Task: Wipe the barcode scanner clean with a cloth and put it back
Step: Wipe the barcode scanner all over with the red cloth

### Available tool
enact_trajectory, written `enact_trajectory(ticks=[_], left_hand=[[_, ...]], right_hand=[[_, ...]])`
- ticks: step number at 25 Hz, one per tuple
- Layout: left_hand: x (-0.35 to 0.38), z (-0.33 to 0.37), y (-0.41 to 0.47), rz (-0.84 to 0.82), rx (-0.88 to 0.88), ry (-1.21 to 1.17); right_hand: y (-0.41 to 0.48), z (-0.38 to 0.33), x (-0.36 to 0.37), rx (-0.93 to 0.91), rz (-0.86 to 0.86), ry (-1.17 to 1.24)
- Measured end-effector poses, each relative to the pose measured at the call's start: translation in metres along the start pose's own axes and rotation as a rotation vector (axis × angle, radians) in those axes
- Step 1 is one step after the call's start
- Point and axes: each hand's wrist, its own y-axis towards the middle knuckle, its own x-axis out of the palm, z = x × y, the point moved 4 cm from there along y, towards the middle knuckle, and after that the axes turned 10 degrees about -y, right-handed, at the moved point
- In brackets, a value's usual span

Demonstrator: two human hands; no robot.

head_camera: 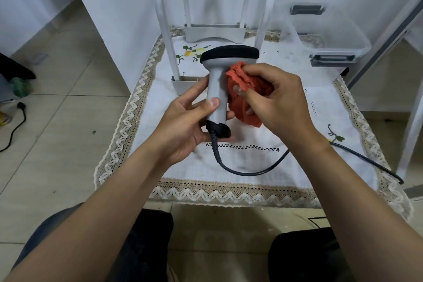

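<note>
The barcode scanner (217, 80) is grey with a black top and black base, held upright above the table. My left hand (187, 126) grips its handle from the left, thumb on the front. My right hand (279, 101) holds a bunched orange cloth (242, 96) pressed against the right side of the handle, just under the head. A dark cable (251, 170) runs from the scanner's base across the table to the right.
A white lace-edged tablecloth (274, 155) covers the small table. A white metal stand (215, 30) rises behind the scanner. A clear plastic box (329, 36) sits at the back right. Tiled floor with a black cord (13, 130) lies left.
</note>
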Motion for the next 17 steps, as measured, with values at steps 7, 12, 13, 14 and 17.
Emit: enact_trajectory(ticks=[7, 12, 13, 14, 17], left_hand=[[0.004, -0.01, -0.01, -0.114, -0.033, -0.024], [0.014, -0.023, -0.008, -0.035, -0.071, 0.057], [0.015, -0.026, -0.007, -0.024, -0.08, 0.066], [0.016, -0.029, -0.007, -0.016, -0.088, 0.071], [0.02, -0.036, -0.007, -0.004, -0.1, 0.06]], right_hand=[[-0.01, -0.002, -0.007, -0.105, 0.017, -0.099], [-0.02, 0.005, -0.026, -0.125, 0.016, -0.197], [-0.021, 0.005, -0.029, -0.141, 0.021, -0.224], [-0.022, 0.005, -0.031, -0.159, 0.03, -0.257], [-0.02, 0.002, -0.035, -0.188, 0.068, -0.349]])
